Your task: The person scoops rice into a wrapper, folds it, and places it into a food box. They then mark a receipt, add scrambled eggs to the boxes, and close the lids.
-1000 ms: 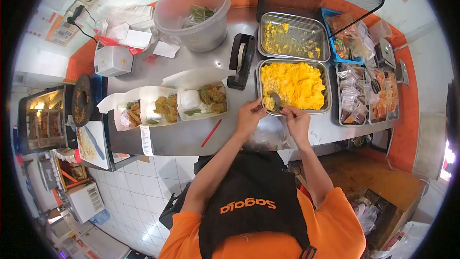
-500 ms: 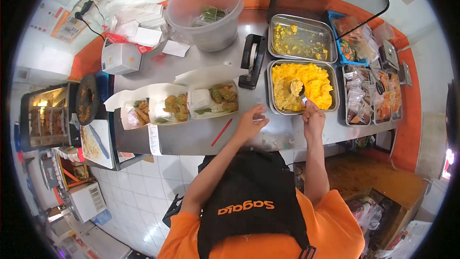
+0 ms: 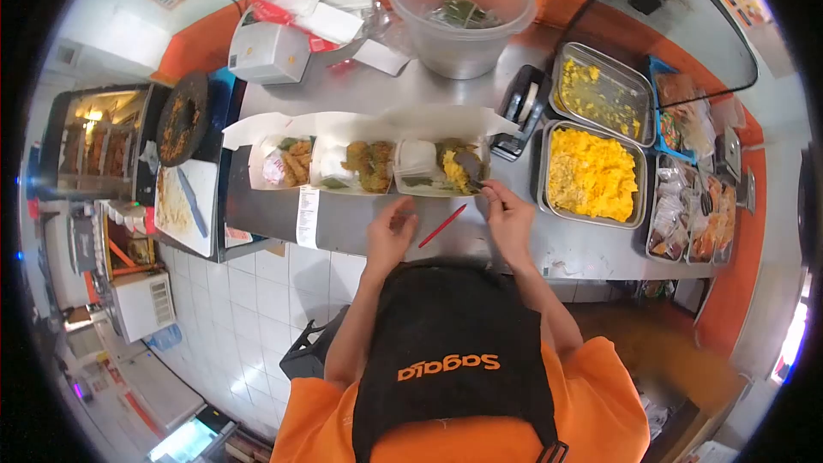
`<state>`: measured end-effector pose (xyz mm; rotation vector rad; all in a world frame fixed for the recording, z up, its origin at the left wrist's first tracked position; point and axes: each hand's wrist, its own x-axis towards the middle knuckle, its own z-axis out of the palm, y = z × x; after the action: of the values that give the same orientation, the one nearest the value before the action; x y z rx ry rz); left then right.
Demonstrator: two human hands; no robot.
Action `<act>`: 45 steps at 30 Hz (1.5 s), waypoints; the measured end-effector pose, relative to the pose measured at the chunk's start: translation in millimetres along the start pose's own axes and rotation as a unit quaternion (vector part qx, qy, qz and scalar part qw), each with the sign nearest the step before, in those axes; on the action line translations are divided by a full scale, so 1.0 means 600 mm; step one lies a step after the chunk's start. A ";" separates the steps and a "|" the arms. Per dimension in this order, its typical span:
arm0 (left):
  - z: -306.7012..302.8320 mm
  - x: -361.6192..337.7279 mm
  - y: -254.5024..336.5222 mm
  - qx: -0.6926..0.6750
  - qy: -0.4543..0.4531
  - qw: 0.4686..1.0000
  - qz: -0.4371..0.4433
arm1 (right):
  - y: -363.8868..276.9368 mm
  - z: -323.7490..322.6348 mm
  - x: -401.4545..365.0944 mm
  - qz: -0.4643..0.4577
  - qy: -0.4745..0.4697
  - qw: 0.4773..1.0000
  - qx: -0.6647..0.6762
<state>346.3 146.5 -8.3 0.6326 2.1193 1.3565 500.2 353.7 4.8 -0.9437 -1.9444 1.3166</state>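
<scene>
My right hand [image 3: 509,221] grips the handle of a dark spoon [image 3: 471,173], whose head is over the rightmost white food box [image 3: 441,192]. Yellow food [image 3: 454,171] lies in that box beside fried pieces, rice and green leaf. My left hand [image 3: 393,231] is just below the boxes, empty, with its fingers apart. The middle box [image 3: 353,186] and the left box [image 3: 261,173] hold rice and fried pieces too. Between my hands a red pen [image 3: 443,225] lies on the steel table. A metal tray [image 3: 544,173] of yellow food stands on the right.
Behind that tray is another tray [image 3: 649,107] with yellow scraps. A black tape dispenser [image 3: 518,111] stands beside them. Further back are a large plastic tub [image 3: 463,43] and a white box [image 3: 267,56]. Packet trays stand far right; a knife [image 3: 193,203] lies on a board at left.
My right hand has carried the spoon left from the tray to the rightmost box, where yellow food now shows. My left hand has moved left. The view has shifted.
</scene>
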 end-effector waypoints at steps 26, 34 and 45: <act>0.221 0.046 0.154 0.070 -0.233 0.947 0.212 | 0.021 -0.308 -0.002 0.171 0.259 0.950 -0.040; 0.373 0.072 0.160 -0.013 -0.206 0.968 0.141 | 0.053 -0.267 0.000 -0.127 0.017 0.879 -0.460; 0.358 0.084 0.165 -0.026 -0.256 0.960 0.109 | 0.087 -0.271 0.002 0.154 0.126 0.974 -0.105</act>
<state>460.4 359.6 -1.5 1.0907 1.6280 1.1898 640.5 451.3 9.0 -1.4913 -1.8137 1.0980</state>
